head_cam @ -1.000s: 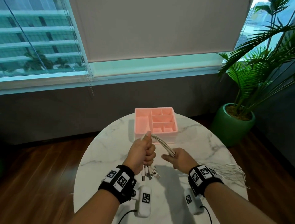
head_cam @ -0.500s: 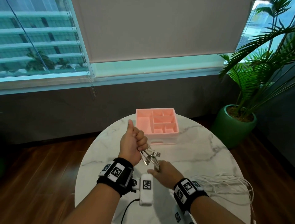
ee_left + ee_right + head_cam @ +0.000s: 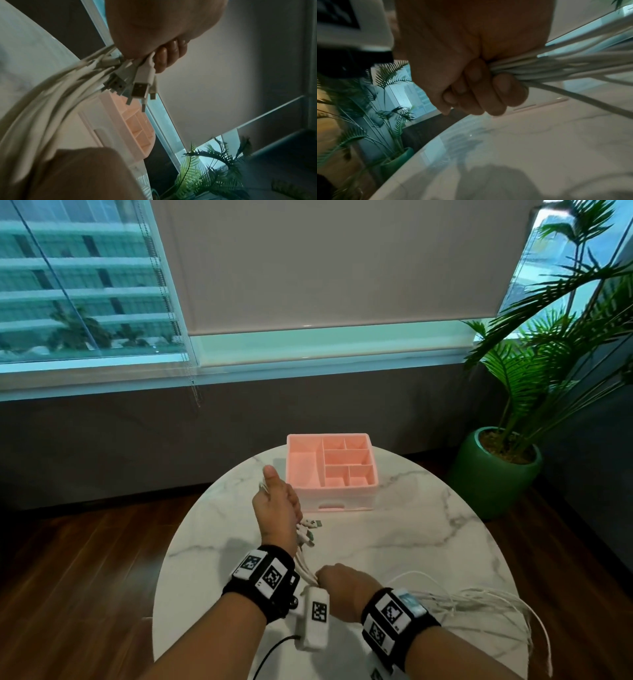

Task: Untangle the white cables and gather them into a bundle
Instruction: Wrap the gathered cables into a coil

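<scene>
Several white cables (image 3: 306, 571) run between my two hands above the marble table (image 3: 411, 529). My left hand (image 3: 277, 508) grips them near their plug ends, thumb up; the USB plugs (image 3: 139, 90) stick out below its fist, also visible as plugs (image 3: 310, 530) in the head view. My right hand (image 3: 337, 583), lower and nearer me, grips the same cables (image 3: 556, 67) as one bunch in its fist. Behind the right wrist the loose cable lengths (image 3: 479, 604) fan out over the table's right side and hang past its edge.
A pink compartment organiser (image 3: 330, 470) stands at the back of the round table, just right of my left hand. A potted palm (image 3: 496, 474) in a green pot stands on the wooden floor to the right. A window wall runs behind.
My left hand has moved up and to the left with the plug ends. My right hand has slid down the cables toward me, leaving more slack cable spread at the right.
</scene>
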The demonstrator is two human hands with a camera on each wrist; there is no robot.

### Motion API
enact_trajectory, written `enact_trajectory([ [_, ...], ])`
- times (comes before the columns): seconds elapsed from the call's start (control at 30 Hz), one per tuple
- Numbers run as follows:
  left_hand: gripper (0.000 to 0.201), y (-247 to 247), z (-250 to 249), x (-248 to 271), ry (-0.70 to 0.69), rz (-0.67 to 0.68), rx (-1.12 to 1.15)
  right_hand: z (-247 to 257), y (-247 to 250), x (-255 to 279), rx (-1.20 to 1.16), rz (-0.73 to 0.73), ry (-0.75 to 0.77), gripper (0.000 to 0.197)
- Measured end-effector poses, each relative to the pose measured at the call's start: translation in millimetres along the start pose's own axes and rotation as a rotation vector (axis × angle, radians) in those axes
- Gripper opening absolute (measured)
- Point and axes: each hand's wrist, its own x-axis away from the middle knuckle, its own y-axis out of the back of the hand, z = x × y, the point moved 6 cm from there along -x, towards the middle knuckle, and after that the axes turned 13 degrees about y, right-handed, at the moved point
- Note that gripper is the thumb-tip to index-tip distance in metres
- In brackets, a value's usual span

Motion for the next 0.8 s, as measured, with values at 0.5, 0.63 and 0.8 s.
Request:
enact_trajectory([
  [0.5, 0.061, -9.1, -11.3, -8.7, 0.224, 0.01, 0.456, -15.7, 1.3, -3.4, -0.062, 0.031, -0.024, 0.02],
  [0.63, 0.059, 0.8, 0.3, -10.4, 0.106, -0.002, 0.238, -8.9, 9.0, 4.2, -0.019, 0.047, -0.016, 0.025],
  [0.8, 0.059, 7.3, 23.3, -12.7, -0.071, 0.114, -0.102, 0.6, 29.0, 20.8, 0.067, 0.111, 0.038, 0.036],
])
